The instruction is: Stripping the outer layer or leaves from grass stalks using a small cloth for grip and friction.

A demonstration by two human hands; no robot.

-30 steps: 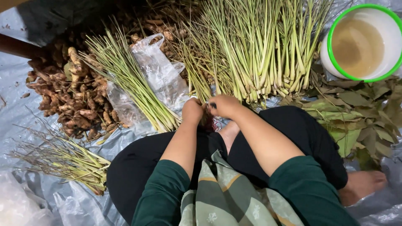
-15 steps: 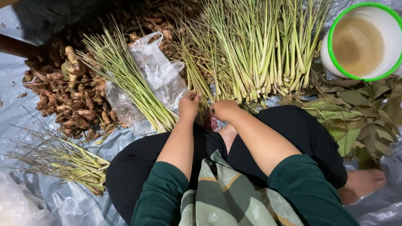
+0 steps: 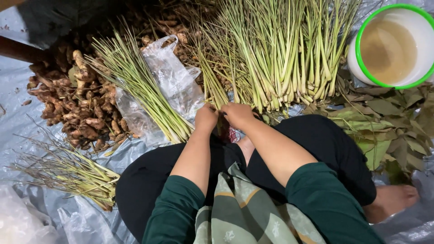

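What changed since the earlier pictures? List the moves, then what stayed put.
The left hand and right hand shifted slightly: the left rose a little, and both now sit close together at the base of the lemongrass pile. Whether they grip stalks cannot be told. The side bundle, ginger, bag and bucket stayed.

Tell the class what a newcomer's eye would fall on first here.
A big fan of green lemongrass stalks fills the top centre, with the left hand and right hand meeting at its base. A heap of knobbly brown roots lies left, and a green-rimmed white bucket stands top right.
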